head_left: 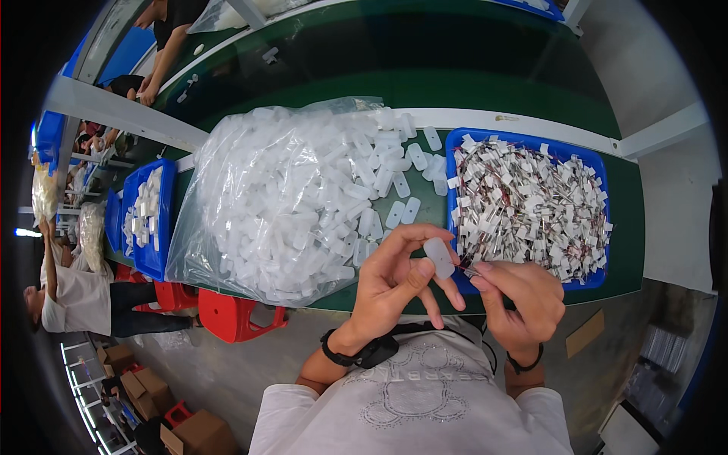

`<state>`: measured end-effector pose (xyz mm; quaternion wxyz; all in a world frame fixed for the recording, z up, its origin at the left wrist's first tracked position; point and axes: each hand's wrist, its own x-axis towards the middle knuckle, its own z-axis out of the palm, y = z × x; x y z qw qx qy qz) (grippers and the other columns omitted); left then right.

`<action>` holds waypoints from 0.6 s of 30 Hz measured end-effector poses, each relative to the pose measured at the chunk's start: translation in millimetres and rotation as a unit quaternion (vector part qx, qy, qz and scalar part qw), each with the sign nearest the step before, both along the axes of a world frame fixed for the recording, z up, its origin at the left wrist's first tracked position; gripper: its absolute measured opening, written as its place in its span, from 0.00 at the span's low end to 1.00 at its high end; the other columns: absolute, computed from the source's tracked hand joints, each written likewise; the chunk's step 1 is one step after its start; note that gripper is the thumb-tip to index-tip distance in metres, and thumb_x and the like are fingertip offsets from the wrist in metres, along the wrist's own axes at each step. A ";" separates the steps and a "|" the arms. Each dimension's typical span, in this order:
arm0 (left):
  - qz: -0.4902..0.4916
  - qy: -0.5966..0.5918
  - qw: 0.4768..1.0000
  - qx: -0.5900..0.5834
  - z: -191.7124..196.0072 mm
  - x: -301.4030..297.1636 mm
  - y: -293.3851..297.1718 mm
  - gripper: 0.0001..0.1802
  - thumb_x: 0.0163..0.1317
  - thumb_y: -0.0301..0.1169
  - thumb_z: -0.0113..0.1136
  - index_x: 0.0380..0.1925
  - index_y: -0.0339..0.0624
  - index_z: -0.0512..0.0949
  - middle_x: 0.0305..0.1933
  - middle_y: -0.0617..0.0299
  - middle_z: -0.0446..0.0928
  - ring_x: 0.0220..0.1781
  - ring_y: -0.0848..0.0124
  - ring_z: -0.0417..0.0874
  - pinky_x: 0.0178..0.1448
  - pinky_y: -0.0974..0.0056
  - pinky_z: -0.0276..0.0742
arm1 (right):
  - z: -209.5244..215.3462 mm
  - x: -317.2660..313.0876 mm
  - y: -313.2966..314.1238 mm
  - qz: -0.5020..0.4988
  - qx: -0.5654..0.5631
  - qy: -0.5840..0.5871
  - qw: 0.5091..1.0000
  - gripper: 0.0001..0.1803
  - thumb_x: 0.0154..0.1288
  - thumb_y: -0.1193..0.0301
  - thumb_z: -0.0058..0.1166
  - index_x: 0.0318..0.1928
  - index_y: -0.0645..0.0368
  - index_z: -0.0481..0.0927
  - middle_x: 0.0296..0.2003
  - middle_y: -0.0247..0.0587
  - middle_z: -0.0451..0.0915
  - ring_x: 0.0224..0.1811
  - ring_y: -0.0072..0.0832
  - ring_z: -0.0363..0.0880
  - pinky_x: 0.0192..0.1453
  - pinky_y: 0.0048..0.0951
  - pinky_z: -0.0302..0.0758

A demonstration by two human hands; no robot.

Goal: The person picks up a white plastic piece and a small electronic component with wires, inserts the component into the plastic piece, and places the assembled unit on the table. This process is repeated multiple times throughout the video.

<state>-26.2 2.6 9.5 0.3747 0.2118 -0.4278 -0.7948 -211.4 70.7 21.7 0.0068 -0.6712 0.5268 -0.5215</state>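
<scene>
Between the thumb and fingers of my left hand (390, 284) is a white oval plastic cover (437, 254) with small holes. My right hand (527, 299) pinches a small wired part (469, 270), whose thin reddish end reaches to the cover's edge; whether it has entered a hole I cannot tell. Beyond my right hand stands a blue tray (594, 287) heaped with white connectors on short wires (531, 205). A clear plastic bag (189, 258) lies beyond my left hand, full of more white covers (280, 197), and several have spilled out toward the tray.
The green worktable (629, 227) ends just in front of me. A white frame rail (523, 123) runs behind the bag and tray. At the left are a blue tray of white parts (155, 262), a red stool (231, 315) and a standing person (83, 303). Another person's arm (163, 64) shows at the far left.
</scene>
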 end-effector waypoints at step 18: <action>0.002 -0.019 0.999 -0.030 -0.7 2.5 -0.2 0.21 0.79 0.26 0.51 0.67 0.25 0.68 0.55 0.46 0.73 0.37 0.61 0.88 0.29 0.66 0.89 | 2.7 -2.9 -0.6 -0.001 0.025 -0.002 1.000 0.11 0.53 0.80 0.74 0.38 0.63 0.89 0.30 0.42 0.89 0.27 0.31 0.87 0.28 0.26 0.78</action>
